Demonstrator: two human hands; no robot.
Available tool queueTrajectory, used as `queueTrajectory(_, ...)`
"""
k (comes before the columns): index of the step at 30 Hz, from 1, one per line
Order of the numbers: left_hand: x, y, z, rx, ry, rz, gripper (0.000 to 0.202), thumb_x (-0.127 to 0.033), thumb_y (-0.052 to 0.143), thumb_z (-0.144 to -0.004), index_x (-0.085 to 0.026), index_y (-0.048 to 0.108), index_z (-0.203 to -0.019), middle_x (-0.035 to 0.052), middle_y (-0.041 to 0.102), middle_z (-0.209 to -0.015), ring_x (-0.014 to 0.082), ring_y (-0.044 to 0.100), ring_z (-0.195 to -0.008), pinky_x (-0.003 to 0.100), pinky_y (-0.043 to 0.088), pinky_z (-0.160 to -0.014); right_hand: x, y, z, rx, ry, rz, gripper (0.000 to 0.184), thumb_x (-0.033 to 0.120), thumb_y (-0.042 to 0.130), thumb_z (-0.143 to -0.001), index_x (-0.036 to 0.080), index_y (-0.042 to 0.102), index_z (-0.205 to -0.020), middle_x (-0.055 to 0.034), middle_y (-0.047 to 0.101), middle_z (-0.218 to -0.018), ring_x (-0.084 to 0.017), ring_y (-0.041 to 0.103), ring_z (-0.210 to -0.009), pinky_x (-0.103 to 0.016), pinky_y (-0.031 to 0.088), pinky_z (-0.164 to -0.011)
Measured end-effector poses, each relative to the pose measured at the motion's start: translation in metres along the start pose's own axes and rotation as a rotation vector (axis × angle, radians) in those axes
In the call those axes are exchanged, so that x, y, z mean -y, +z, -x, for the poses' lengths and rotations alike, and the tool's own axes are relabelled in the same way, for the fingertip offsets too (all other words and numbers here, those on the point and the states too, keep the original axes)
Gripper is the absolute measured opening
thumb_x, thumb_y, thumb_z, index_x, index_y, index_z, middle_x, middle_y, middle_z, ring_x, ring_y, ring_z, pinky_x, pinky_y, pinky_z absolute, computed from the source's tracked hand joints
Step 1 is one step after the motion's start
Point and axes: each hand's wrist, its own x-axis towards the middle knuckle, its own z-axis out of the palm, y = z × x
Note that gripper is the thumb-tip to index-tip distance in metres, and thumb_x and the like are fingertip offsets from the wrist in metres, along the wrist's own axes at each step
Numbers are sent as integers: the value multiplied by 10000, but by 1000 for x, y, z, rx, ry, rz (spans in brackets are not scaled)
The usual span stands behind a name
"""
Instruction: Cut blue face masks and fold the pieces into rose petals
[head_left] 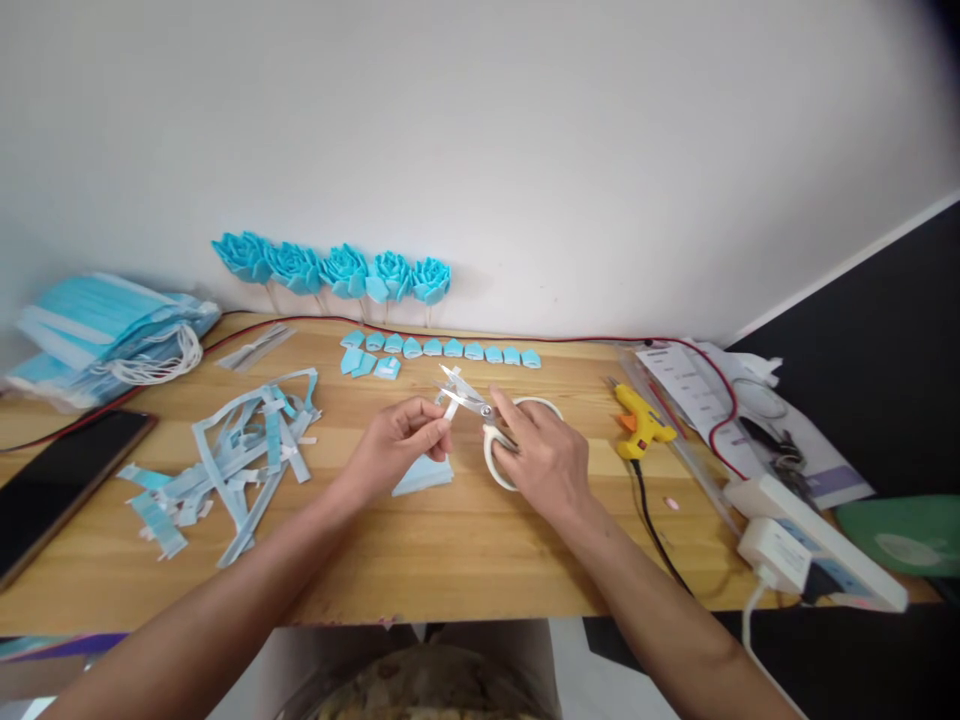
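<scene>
My right hand grips a pair of scissors with white handles, fingers through the loops. The blades are apart and point left, one on each side of a narrow white strip. That strip is pinched upright between the thumb and fingers of my left hand. Below my left hand, a pale blue piece of fabric lies flat on the wooden table. Behind the blades runs a row of small folded blue petals, with a few more blue pieces at its left end.
Several blue fabric flowers on stems lean against the wall. Left are fabric scraps, a stack of face masks and a phone. Right are a yellow glue gun, its black cord and a white power strip.
</scene>
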Motion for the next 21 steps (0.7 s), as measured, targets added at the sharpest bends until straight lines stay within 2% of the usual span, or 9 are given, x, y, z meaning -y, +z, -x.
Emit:
queueTrajectory(10, -4, -2, 1, -24, 21, -82, 211, -351, 607, -811, -161, 565, -730, -9, 618, -614, 106, 549, -536, 250, 456, -561, 1, 4, 5, -78, -18, -27, 385, 200, 538, -884, 231, 625, -1257, -22, 687, -786, -157, 603, -731, -282, 419, -634)
queueTrajectory(13, -6, -4, 0, -35, 29, -128, 172, -305, 597, -793, -166, 560, -699, -18, 597, -580, 109, 533, -507, 249, 435, -537, 4, 5, 8, -46, -98, -122, 399, 213, 533, -883, 249, 622, -1270, -22, 660, -745, -158, 598, -718, -278, 442, -657)
queueTrajectory(15, -5, -6, -2, -42, 50, -168, 152, -288, 592, -786, -171, 562, -693, -18, 597, -573, 117, 537, -514, 250, 432, -541, 4, 4, 7, -27, -96, -235, 389, 248, 565, -869, 263, 635, -1251, -24, 647, -739, -159, 596, -707, -279, 460, -662)
queueTrajectory(16, -4, -6, -2, -47, 64, -194, 152, -291, 586, -795, -173, 568, -700, -14, 606, -586, 123, 550, -538, 251, 436, -557, 3, 3, 5, -34, -44, -301, 393, 263, 589, -855, 263, 636, -1245, -28, 650, -759, -162, 597, -711, -284, 471, -667)
queueTrajectory(18, 0, -6, -3, -54, 101, -276, 181, -318, 570, -825, -176, 582, -714, -4, 627, -626, 135, 572, -593, 251, 437, -588, -5, 1, -1, -76, 152, -442, 449, 290, 622, -833, 254, 599, -1280, -45, 670, -860, -176, 610, -753, -304, 497, -689)
queueTrajectory(21, 6, -3, -1, -38, 206, -488, 187, -329, 561, -853, -183, 615, -748, 11, 662, -705, 153, 597, -668, 256, 431, -630, -25, -2, -12, -168, 450, -631, 546, 323, 539, -882, 273, 430, -1415, -64, 660, -1068, -191, 635, -870, -336, 530, -758)
